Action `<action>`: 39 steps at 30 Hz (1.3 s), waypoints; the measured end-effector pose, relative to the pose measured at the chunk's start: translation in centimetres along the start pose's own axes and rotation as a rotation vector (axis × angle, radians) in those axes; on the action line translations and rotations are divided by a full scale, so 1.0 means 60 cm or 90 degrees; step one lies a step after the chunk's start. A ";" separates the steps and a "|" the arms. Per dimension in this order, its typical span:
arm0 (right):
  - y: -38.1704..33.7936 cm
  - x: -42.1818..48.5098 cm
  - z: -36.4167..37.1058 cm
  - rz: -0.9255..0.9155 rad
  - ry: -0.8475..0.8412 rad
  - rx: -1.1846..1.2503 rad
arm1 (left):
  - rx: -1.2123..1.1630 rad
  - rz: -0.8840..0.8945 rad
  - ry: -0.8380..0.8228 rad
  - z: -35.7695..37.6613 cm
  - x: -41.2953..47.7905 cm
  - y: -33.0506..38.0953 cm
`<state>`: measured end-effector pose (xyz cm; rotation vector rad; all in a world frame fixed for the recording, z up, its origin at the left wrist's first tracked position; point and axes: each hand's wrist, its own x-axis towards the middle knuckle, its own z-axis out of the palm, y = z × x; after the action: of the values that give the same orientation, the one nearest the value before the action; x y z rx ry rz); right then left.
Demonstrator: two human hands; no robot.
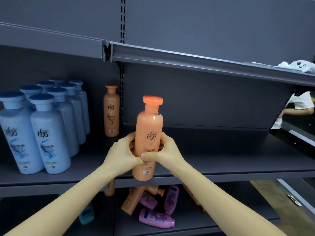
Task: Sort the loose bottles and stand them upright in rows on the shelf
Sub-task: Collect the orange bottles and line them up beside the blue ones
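An orange bottle [148, 133] with an orange cap is upright in front of the middle shelf [221, 160], held by both hands around its lower half. My left hand [123, 153] grips its left side and my right hand [163, 151] its right side. Its base hangs at the shelf's front edge. Another orange bottle [111, 110] stands upright at the back of the shelf. Several blue bottles [49, 132] stand in rows at the left.
On the lower shelf lie loose bottles: orange ones [132, 200], purple ones [156, 218] and a teal one [86, 214]. An upper shelf [196, 58] overhangs, with a white controller [299, 65] on it. A person in white [296, 109] stands at the far right.
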<state>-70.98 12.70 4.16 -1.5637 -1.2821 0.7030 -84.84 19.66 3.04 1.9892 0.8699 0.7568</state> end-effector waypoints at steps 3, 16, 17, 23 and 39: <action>-0.002 0.014 0.012 0.002 0.020 0.006 | 0.016 0.004 0.007 -0.012 0.015 -0.008; 0.001 0.067 0.056 0.012 0.106 0.005 | 0.031 -0.005 0.018 -0.036 0.048 -0.045; 0.004 0.069 0.058 0.014 0.114 0.012 | 0.029 -0.002 0.015 -0.036 0.051 -0.047; 0.020 0.093 0.062 0.011 0.143 0.019 | 0.000 -0.004 -0.003 -0.030 0.072 -0.055; 0.070 0.213 0.035 -0.022 0.135 0.032 | -0.194 -0.172 0.134 -0.034 0.166 -0.108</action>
<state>-67.55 25.57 1.26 -1.5276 -1.1246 0.5281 -82.57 31.19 0.39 1.5084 1.0519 0.8929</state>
